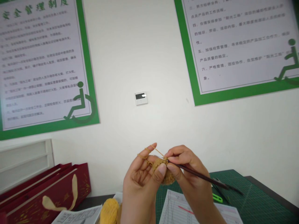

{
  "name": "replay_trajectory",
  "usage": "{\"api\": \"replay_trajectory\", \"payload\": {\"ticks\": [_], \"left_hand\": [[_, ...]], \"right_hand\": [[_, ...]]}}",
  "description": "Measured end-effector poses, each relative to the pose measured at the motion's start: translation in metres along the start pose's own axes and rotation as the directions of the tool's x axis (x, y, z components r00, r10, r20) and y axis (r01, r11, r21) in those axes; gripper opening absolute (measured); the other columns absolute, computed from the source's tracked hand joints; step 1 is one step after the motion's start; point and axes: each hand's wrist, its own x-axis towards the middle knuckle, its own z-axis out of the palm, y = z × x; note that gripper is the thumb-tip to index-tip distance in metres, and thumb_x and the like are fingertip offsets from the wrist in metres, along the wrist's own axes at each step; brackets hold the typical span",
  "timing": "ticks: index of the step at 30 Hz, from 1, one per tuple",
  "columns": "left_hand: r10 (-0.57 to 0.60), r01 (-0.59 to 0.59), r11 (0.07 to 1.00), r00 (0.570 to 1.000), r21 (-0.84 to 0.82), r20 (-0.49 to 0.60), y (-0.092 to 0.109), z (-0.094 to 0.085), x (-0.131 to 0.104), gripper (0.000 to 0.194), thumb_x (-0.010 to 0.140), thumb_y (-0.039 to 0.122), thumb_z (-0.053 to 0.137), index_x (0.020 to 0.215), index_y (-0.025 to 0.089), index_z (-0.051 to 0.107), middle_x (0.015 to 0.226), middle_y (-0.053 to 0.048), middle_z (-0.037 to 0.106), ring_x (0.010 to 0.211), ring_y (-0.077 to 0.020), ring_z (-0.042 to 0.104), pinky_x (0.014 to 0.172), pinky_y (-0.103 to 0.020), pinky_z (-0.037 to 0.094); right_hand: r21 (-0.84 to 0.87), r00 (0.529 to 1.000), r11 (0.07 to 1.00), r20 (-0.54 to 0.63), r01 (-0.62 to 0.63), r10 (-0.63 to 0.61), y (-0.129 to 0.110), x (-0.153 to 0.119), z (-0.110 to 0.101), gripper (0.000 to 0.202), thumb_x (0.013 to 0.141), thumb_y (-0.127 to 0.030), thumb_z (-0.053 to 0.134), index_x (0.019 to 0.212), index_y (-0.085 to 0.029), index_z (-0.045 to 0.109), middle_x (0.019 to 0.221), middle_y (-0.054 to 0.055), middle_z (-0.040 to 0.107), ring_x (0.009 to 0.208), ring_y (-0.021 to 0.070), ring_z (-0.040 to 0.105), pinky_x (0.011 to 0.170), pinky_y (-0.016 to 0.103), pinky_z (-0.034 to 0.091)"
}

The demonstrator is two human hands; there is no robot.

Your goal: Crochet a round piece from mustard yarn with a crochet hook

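Working this stitch cleanly depends on a steady grip and even tension. Your left hand (140, 180) pinches the mustard crocheted piece (170, 179) under the thumb, with the yarn strand (158, 151) carried over the raised index finger. Your right hand (192, 160) has its fingers closed around the crochet hook (205, 177), gripping it close behind the metal tip, which lies at the upper edge of the piece. The piece is held in the air, well apart from the far edge of the counter (90, 202); the cutting mat (257, 199) lies below and beyond it. Pinch near the stitch being worked so that the fabric does not twist. Tension the strand with the raised finger: taut enough to catch, loose enough to slide. Turn the throat of the hook toward the strand, catch the full thickness, and draw with a short wrist roll; a hurried pull may split the yarn or drop the loop. Check that the yarn ball (109, 211), toward the left of the counter, can unwind freely; whether it feeds this strand cannot be traced.
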Motion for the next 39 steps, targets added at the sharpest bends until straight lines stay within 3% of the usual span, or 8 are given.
{"api": "replay_trajectory", "payload": {"ticks": [5,16,22,26,28,36,39], "left_hand": [[0.079,-0.073,0.995,0.994,0.071,-0.08,0.0,-0.001,0.002,0.038,0.067,0.012,0.086,0.103,0.021,0.078,0.096,-0.004,0.075,0.089,-0.0173,0.071,0.078,-0.022,0.058],[0.002,-0.002,1.0,1.0,-0.001,-0.03,-0.014,-0.001,0.014,0.052,0.066,0.009,0.086,0.116,0.018,0.071,0.079,-0.002,0.077,0.074,-0.0129,0.07,0.072,-0.021,0.055],[-0.077,0.077,0.996,0.997,-0.042,0.0,-0.034,-0.001,0.023,0.059,0.062,0.011,0.088,0.118,0.011,0.068,0.074,-0.006,0.079,0.067,-0.0166,0.071,0.071,-0.029,0.056],[-0.103,0.105,0.993,0.994,-0.051,0.034,-0.039,0.002,0.022,0.055,0.062,0.012,0.086,0.114,0.01,0.07,0.072,-0.005,0.077,0.065,-0.0174,0.07,0.067,-0.029,0.056],[-0.074,0.075,0.997,0.997,-0.031,0.032,-0.038,0.003,0.021,0.056,0.064,0.012,0.086,0.118,0.012,0.068,0.071,-0.003,0.076,0.065,-0.0161,0.068,0.065,-0.027,0.055],[0.01,-0.012,0.994,1.0,0.107,0.027,-0.028,0.003,0.015,0.06,0.073,0.015,0.083,0.129,0.02,0.064,0.077,-0.001,0.075,0.071,-0.0147,0.066,0.067,-0.025,0.054],[0.004,-0.009,0.992,0.999,0.124,0.038,-0.027,-0.001,0.017,0.056,0.073,0.015,0.083,0.126,0.021,0.068,0.077,-0.001,0.074,0.072,-0.0146,0.065,0.067,-0.024,0.053]], "right_hand": [[-0.023,0.999,0.999,-0.01,-0.034,0.033,0.007,-0.002,0.002,0.014,0.086,-0.01,0.066,0.088,-0.023,0.067,0.087,0.003,0.069,0.081,0.0188,0.067,0.071,0.035,0.054],[0.065,0.986,0.994,-0.134,-0.092,0.1,0.027,-0.009,0.01,0.009,0.09,-0.015,0.063,0.087,-0.023,0.062,0.087,0.002,0.064,0.084,0.0173,0.065,0.072,0.033,0.056],[-0.105,0.976,0.994,-0.212,0.031,-0.053,0.042,-0.022,0.009,0.02,0.09,-0.006,0.059,0.094,-0.025,0.062,0.096,0.003,0.061,0.088,0.0173,0.063,0.071,0.033,0.055],[-0.271,0.96,0.947,-0.165,0.175,-0.225,0.039,-0.024,0.002,0.041,0.082,0.006,0.061,0.101,-0.029,0.066,0.1,0.001,0.062,0.089,0.0165,0.061,0.07,0.03,0.053],[-0.311,0.959,0.93,-0.134,0.197,-0.248,0.036,-0.021,-0.002,0.043,0.08,0.007,0.062,0.104,-0.028,0.067,0.1,0.001,0.062,0.088,0.0161,0.06,0.07,0.03,0.052],[-0.181,0.978,0.978,-0.16,0.101,-0.131,0.033,-0.013,-0.009,0.02,0.089,-0.007,0.057,0.096,-0.023,0.064,0.089,0.001,0.061,0.087,0.0179,0.058,0.077,0.035,0.046],[-0.063,0.983,0.998,-0.186,-0.022,0.01,0.031,-0.01,-0.015,0.013,0.094,-0.014,0.055,0.095,-0.024,0.063,0.084,0.0,0.061,0.08,0.0167,0.058,0.073,0.034,0.045]]}}
